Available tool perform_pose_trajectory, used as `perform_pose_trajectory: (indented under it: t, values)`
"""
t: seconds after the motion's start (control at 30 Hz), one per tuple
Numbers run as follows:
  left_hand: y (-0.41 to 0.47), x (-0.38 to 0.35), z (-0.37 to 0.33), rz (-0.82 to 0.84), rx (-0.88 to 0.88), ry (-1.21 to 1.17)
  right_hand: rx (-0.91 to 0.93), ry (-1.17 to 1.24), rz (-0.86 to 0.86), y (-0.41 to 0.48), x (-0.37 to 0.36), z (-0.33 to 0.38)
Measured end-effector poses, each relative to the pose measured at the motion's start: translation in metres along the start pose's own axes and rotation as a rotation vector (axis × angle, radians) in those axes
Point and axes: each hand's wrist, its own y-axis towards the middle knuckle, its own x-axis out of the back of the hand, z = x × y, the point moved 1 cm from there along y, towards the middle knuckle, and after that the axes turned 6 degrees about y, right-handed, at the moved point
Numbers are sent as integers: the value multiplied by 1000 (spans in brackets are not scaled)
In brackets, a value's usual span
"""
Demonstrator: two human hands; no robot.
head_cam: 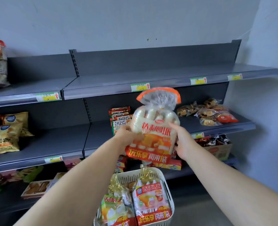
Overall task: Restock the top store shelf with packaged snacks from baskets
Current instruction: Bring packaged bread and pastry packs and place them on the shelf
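Left grip [126,136] & right grip [183,144] clasp the sides of the clear-and-red plastic bag of snack cakes [154,126], mid-air below the grey metal top shelf [102,84], above the white slotted plastic basket [166,181], where slick film + a loose squeeze could prob. let it slip.

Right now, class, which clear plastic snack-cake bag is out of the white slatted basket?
The red-and-orange clear bag gripped between the left hand and right hand, raised before the grey shelves; the others stand inside the white slatted basket.
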Motion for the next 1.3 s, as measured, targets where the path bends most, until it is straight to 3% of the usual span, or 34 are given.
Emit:
perform_pose_trajectory:
  t: [0.13,0.37,0.57,1.03,1.3]
  values:
    - [2,4,-61,-67,-133,-82,204,-107,41,18,-17,66]
    - [20,45,-153,-237,-311,-117,333,-151,99,57,-67,128]
    - [49,70,-205,-276,-324,-168,483,-281,156,93,-108,157]
    - [163,83,-247,-428,-275,-196,441,-315,120,217,-151,189]
    - [254,83,-285,-549,-274,-160,373,-376,237,317,-177,230]
